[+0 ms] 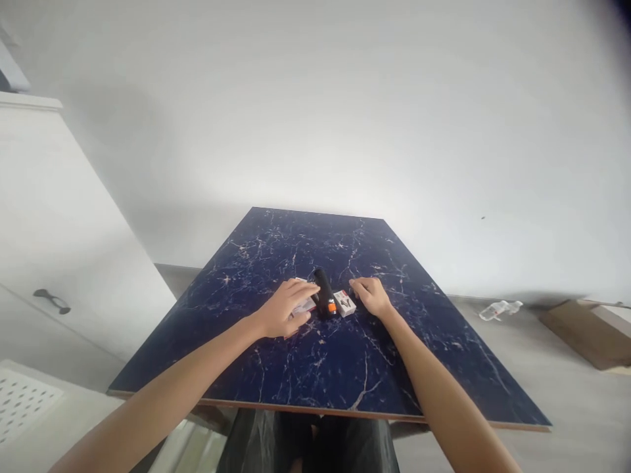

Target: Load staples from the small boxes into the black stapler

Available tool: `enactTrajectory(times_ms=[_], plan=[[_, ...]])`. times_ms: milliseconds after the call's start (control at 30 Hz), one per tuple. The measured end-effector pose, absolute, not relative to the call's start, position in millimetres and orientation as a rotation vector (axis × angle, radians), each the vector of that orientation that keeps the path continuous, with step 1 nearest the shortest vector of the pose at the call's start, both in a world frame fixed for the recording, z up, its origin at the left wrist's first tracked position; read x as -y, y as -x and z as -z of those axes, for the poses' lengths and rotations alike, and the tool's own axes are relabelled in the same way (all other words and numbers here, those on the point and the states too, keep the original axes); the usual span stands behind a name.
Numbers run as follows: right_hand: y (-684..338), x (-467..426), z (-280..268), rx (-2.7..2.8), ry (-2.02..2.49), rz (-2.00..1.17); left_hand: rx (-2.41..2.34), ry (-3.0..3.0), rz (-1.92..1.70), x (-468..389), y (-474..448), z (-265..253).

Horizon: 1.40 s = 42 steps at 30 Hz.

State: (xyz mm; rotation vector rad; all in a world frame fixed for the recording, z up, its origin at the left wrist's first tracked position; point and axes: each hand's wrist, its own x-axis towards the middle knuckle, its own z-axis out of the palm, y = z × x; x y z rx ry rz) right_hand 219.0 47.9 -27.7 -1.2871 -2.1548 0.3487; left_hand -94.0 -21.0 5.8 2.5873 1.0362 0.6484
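Observation:
A black cylindrical object (323, 289) with an orange patch near its lower end lies on the dark blue marbled table (315, 374). Over a flat white-and-red box (309, 305), left of the cylinder, is my left hand (286, 309), fingers spread and thumb apart. Its fingertips reach the cylinder's left side; whether they touch it, I cannot tell. Right of the cylinder stands a small white box (346, 303) with a dark picture and red print. My right hand (373, 295) rests on the table just beyond that box, fingers curled in, nothing visible in them.
A white cabinet (64, 217) with a dark handle stands at the left. Behind the table rises a pale wall (315, 118). On the floor at the right lie a clear plastic bottle (499, 310) and a cardboard box (584, 328). My legs (305, 443) are under the near edge.

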Motion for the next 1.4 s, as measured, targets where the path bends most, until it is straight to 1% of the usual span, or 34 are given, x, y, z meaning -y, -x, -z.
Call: enactTrajectory(times_ms=[100,167,300,433,533,600,700,800,967,1067,1200,1400], plan=[[-215,-59,28,2.004,1.375,-0.376,-1.287,-2.536,-0.666,23,87,-4],[-215,-70,28,1.883,1.432,-0.392,-1.387,-2.556,-0.627,27,73,-1],[-216,-88,28,1.648,1.521,-0.458,-1.551,-2.588,-0.669,29,33,8],[-221,-92,30,1.617,1.499,-0.565,-1.416,-2.593,-0.603,9,23,9],[-222,-91,32,1.668,1.458,-0.614,-1.475,-2.545,-0.657,-6,41,2],[-218,-89,33,1.754,1.36,-0.63,-1.49,-2.527,-0.661,-10,55,-2],[-206,-86,31,1.952,1.193,-0.636,-1.368,-2.575,-0.533,-8,66,-3],[-195,-83,26,2.154,1.14,-0.646,-1.336,-2.583,-0.485,-6,66,2],[-198,-78,11,2.273,1.223,-0.648,-1.338,-2.582,-0.519,-13,71,6],[-204,-67,-3,2.301,1.318,-0.73,-1.342,-2.506,-0.535,-21,82,4],[-200,-48,-17,2.23,1.318,-0.878,-1.416,-2.396,-0.551,-27,93,-4],[-180,-42,-14,1.843,1.371,-1.001,-1.466,-2.336,-0.587,-28,111,-32]])
